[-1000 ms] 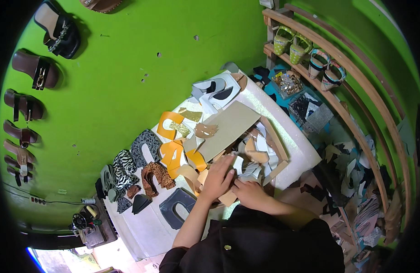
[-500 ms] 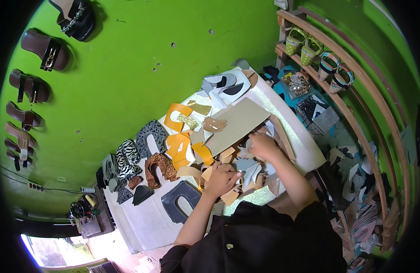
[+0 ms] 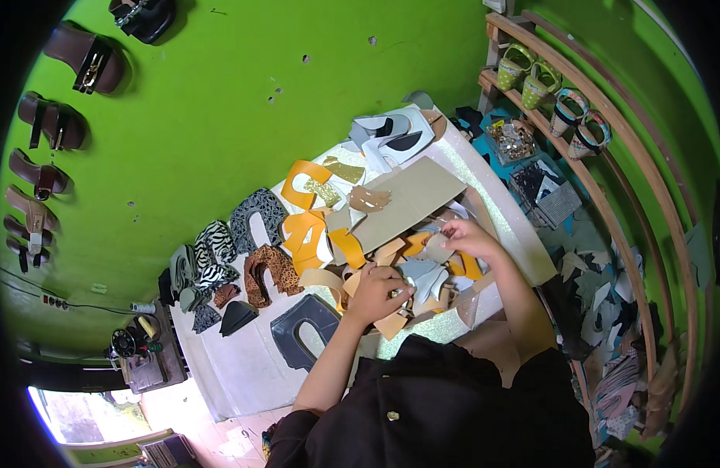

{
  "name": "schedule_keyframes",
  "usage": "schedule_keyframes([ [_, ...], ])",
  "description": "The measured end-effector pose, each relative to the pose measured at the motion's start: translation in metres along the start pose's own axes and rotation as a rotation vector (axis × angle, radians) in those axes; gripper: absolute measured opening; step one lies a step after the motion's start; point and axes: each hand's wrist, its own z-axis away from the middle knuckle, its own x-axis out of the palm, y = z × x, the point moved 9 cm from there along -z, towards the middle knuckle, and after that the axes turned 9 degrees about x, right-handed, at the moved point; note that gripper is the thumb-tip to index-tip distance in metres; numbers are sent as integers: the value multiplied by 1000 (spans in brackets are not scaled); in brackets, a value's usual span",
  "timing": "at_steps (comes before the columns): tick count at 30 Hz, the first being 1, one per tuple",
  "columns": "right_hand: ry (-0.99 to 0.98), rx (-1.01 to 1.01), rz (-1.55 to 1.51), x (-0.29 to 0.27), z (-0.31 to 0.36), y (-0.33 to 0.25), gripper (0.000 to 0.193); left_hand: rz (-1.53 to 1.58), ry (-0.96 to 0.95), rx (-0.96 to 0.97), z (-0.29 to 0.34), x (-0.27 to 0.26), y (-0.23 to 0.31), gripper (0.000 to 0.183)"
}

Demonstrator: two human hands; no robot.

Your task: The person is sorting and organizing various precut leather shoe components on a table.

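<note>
A loose pile of leather-like scraps (image 3: 424, 281) in grey, tan, orange and white lies on the table before me. My left hand (image 3: 377, 295) rests on its left side, palm down, fingers spread over the pieces. At its right side my right hand (image 3: 466, 237) pinches a small grey-beige scrap (image 3: 438, 249); the fingertips are partly hidden. Behind the pile lies a flat greyish-tan board (image 3: 410, 199) with a brown scrap (image 3: 369, 200) on it. Orange curved cut pieces (image 3: 304, 242) lie left of the board, and a dark grey U-shaped piece (image 3: 305, 331) is beside my left forearm.
Leopard (image 3: 268, 274), zebra (image 3: 216, 248) and dark patterned (image 3: 258, 218) cut pieces line the table's left side. White and grey pieces (image 3: 395, 136) lie at its far end. A wooden rack (image 3: 609, 168) with small shoes stands right; sandals (image 3: 55, 121) hang on the green wall.
My right hand has lifted back from deep in the pile, exposing orange scraps and a grey-beige scrap at its fingers. My left hand stays on the pile. The view has shifted slightly.
</note>
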Motion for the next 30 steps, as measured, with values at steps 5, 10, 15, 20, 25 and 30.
schedule_keyframes([
  [5,50,-2,-87,-18,7,6,38,9,-23,15,1,4,-2,16],
  [10,82,-122,-56,-9,21,-25,47,16,16,2,2,0,0,17],
  [15,-56,-139,-263,15,36,-55,53,13,-61,-195,-5,-1,-1,46],
  [20,-184,-68,-432,48,26,-35,41,-60,73,-203,-20,-6,0,75],
  [25,-310,35,-644,71,18,-12,34,186,100,-293,-19,4,-24,24],
  [30,-253,37,-647,70,20,-9,41,652,296,-574,3,26,-71,34],
])
